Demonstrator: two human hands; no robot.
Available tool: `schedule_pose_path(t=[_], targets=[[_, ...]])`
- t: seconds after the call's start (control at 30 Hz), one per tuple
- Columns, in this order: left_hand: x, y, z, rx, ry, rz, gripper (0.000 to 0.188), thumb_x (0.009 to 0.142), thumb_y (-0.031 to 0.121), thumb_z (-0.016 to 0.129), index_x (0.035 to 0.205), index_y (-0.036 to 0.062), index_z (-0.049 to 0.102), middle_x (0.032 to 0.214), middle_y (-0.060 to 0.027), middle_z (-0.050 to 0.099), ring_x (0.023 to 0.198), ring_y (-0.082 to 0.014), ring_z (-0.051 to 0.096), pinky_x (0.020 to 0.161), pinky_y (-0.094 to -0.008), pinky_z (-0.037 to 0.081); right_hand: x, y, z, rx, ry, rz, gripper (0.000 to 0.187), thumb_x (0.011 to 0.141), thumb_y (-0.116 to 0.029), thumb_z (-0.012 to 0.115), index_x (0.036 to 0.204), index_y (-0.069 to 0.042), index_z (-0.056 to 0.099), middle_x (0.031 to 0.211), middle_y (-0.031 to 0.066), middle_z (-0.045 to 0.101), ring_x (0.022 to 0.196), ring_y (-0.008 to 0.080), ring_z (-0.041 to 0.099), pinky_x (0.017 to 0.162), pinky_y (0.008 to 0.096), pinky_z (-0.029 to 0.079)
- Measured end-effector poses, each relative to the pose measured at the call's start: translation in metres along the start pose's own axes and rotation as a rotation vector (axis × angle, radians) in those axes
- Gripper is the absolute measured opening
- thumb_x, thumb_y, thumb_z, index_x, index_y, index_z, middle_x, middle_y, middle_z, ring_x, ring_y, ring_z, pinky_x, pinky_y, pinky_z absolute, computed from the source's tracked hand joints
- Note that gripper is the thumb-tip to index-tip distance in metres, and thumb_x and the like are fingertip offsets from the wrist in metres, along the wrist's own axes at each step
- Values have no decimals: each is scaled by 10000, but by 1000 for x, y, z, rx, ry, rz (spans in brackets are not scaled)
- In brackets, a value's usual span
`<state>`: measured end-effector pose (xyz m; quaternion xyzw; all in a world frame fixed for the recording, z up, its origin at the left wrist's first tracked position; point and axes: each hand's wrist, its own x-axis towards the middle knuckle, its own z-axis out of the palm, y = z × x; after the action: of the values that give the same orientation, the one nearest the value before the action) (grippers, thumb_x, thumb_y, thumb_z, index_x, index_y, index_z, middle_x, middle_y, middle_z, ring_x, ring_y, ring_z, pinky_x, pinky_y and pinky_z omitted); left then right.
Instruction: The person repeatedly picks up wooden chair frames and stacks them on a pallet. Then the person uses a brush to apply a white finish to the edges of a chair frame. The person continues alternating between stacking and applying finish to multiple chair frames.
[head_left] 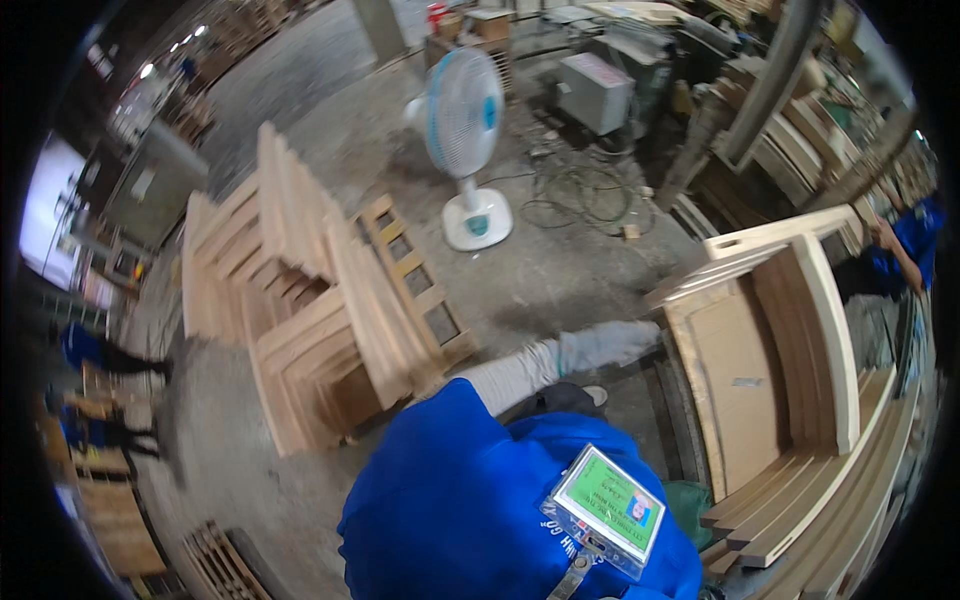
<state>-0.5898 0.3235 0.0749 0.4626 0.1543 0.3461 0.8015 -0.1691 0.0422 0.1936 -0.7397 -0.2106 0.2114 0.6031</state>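
My left arm, in a pale grey sleeve, stretches across to the right. At its end my left hand (637, 342), seemingly gloved in grey, is smeared, so its fingers cannot be read. It is nearest to the left edge of a stack of curved wooden parts (790, 330); whether it touches them I cannot tell. A flat tan panel (735, 385) forms the near side of that stack, with a pale wooden rail (835, 340) along its right. My right hand is not in view.
A co-worker's hand (888, 240) is by the stack's far end. Long wooden strips (800, 510) lie at lower right. Ahead stand a white-and-blue fan (465, 115) and cables (585, 195) on the floor. Stacked wooden parts (300, 290) and a pallet (415, 275) are to the left.
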Motion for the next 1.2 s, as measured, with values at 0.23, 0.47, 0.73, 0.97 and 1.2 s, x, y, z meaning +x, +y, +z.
schedule_pose_path(t=[0.23, 0.47, 0.73, 0.97, 1.2], targets=[[-193, -26, 72, 588, 446, -248, 448, 888, 356, 462, 1173, 12, 494, 1199, -143, 495, 1112, -247, 443, 948, -306, 343, -40, 44, -38, -268, -34, -333, 1065, 424, -147, 847, 1314, -35, 274, 1075, 80, 458, 925, 191, 477, 697, 279, 505], [-380, -61, 25, 476, 925, -256, 248, 864, 281, 522, 887, 50, 607, 722, -16, 525, 766, -118, 512, 648, -251, 414, -128, 18, 45, -357, -18, -513, 654, 680, -242, 634, 1246, -11, 401, 1142, 105, 486, 1013, 201, 489, 813, 291, 448], [-498, -7, 35, 6, 1196, -85, 344, 865, 341, 537, 1070, 66, 557, 925, 6, 558, 817, -91, 511, 732, -245, 435, -245, 17, 234, -234, -752, -353, 395, 889, -217, 494, 1213, 10, 487, 1241, 124, 482, 1138, 213, 452, 955, 302, 352], [-651, 6, -3, -439, 1376, 314, 231, 875, 286, 544, 974, 80, 571, 788, 20, 540, 618, -57, 481, 532, -194, 389, -466, 23, 481, -107, -1573, -127, 460, 833, -85, 569, 1259, 22, 432, 1273, 150, 455, 1155, 212, 440, 976, 298, 339], [-755, 57, -44, -415, 1741, 237, 318, 889, 250, 513, 1105, 17, 540, 940, -60, 591, 776, -130, 555, 704, -255, 474, -692, 43, 701, -204, -1818, -524, 984, 676, -298, 763, 1382, 20, 155, 1223, 209, 472, 1077, 245, 486, 873, 309, 410]])
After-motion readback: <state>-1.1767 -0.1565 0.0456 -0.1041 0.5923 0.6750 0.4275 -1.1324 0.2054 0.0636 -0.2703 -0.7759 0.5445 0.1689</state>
